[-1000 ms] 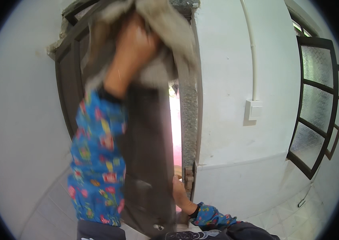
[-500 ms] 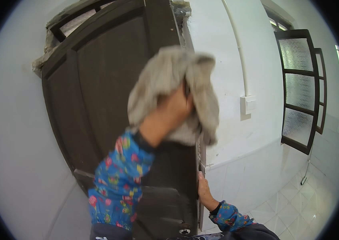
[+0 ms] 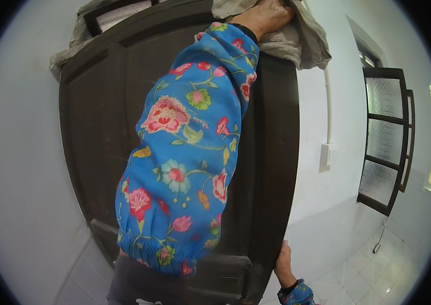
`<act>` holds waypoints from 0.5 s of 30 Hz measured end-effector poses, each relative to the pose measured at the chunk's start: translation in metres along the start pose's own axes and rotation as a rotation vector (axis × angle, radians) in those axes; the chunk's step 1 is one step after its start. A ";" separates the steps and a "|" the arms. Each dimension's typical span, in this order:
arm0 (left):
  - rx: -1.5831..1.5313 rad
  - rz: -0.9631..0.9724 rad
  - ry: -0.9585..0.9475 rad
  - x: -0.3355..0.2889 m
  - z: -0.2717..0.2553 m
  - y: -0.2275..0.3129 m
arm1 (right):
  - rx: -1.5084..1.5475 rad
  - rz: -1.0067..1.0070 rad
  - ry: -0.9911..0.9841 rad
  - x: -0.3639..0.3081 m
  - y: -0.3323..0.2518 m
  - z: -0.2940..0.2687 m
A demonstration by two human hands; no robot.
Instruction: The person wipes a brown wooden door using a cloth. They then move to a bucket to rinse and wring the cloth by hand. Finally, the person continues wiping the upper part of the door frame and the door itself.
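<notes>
A dark brown panelled wooden door [image 3: 88, 147] stands before me. At its upper right, my left hand [image 3: 269, 18] is closed around a beige-grey cloth [image 3: 304, 43]. The cloth hangs over the door's top right corner and drapes past its edge. My left arm, in a blue floral sleeve cover [image 3: 190, 142], reaches up across the door. Low on the right, my right hand [image 3: 284, 264] grips the door's vertical edge, with part of its fingers hidden.
A white light switch [image 3: 329, 156] sits on the wall right of the door, with a conduit [image 3: 329, 107] above it. Farther right, a dark-framed window sash [image 3: 383, 137] with patterned glass stands out from the wall. Pale tiles [image 3: 347, 277] cover the floor.
My left hand has moved the cloth up and slightly right, to the door's top corner. The door's free edge has shifted right, and my right hand with it.
</notes>
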State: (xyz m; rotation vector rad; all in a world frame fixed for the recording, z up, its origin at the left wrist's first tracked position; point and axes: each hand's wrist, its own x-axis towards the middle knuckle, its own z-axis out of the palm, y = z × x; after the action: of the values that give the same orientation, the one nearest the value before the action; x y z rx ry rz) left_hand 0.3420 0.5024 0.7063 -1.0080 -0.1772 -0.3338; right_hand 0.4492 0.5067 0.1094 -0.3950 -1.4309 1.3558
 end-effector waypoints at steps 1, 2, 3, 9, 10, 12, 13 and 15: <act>0.030 -0.069 0.003 -0.004 0.004 0.000 | -0.085 -0.160 -0.015 -0.002 -0.010 0.007; 0.035 -0.059 -0.003 -0.006 0.008 -0.005 | -0.168 -0.320 -0.029 -0.003 -0.016 0.013; -0.061 -0.044 0.005 -0.007 0.009 -0.009 | -0.164 -0.367 0.009 -0.004 -0.016 0.017; 0.634 0.126 -0.509 -0.048 -0.017 -0.061 | -0.173 -0.308 0.081 -0.003 -0.010 0.018; 0.176 -0.024 -0.263 -0.055 -0.045 -0.053 | -0.173 -0.305 0.119 0.002 0.002 0.007; -0.180 -0.251 -0.576 -0.104 -0.087 -0.113 | -0.259 -0.316 0.101 0.000 0.009 0.002; 0.067 -0.130 -0.491 -0.126 -0.102 -0.125 | -0.298 -0.280 0.157 -0.002 0.011 -0.001; -0.060 -0.299 -0.440 -0.162 -0.138 -0.161 | -0.263 -0.257 0.208 0.006 0.044 -0.036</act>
State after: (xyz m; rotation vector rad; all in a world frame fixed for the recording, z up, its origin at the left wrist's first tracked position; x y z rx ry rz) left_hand 0.1328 0.3371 0.7139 -1.1059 -0.7242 -0.3864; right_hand 0.4587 0.5424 0.0663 -0.4888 -1.4336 0.8969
